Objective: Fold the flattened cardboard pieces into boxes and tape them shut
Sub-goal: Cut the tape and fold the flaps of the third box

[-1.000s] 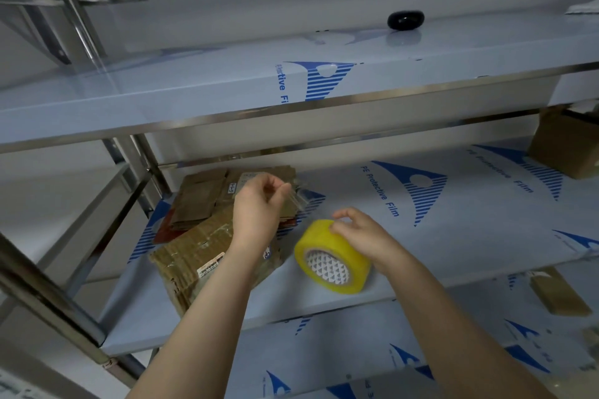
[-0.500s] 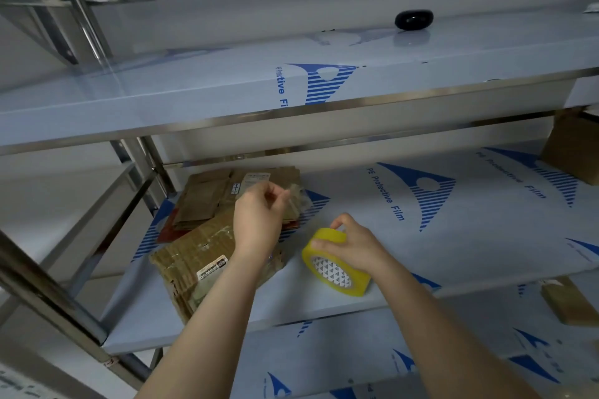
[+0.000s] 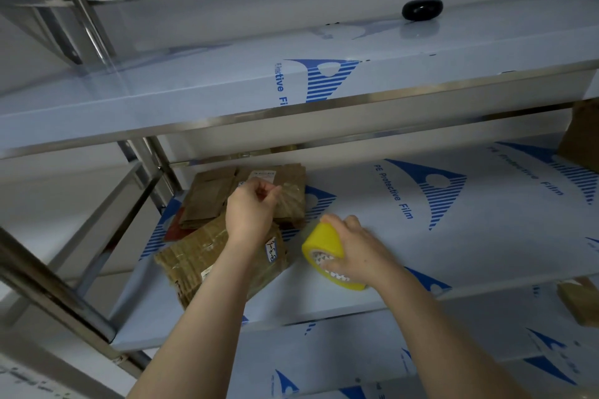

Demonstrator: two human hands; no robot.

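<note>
A yellow roll of clear tape (image 3: 324, 244) stands tilted on the middle shelf (image 3: 421, 236), gripped from above by my right hand (image 3: 356, 249). My left hand (image 3: 251, 209) hovers over a worn brown cardboard box (image 3: 197, 262) at the shelf's left, fingers pinched on the pulled-out end of the clear tape, which is hard to see. Behind the box lies a stack of flattened cardboard pieces (image 3: 214, 197), partly hidden by my left hand.
Metal shelving with blue-printed protective film fills the view. A black oval object (image 3: 422, 9) sits on the upper shelf (image 3: 227, 87). A brown box (image 3: 583, 136) stands at the far right. Another cardboard piece (image 3: 580, 304) lies on the lower shelf. Steel posts (image 3: 58, 295) run along the left.
My right hand has turned the tape roll so its yellow rim faces up and its hole tips down. My left hand has lowered slightly toward the cardboard.
</note>
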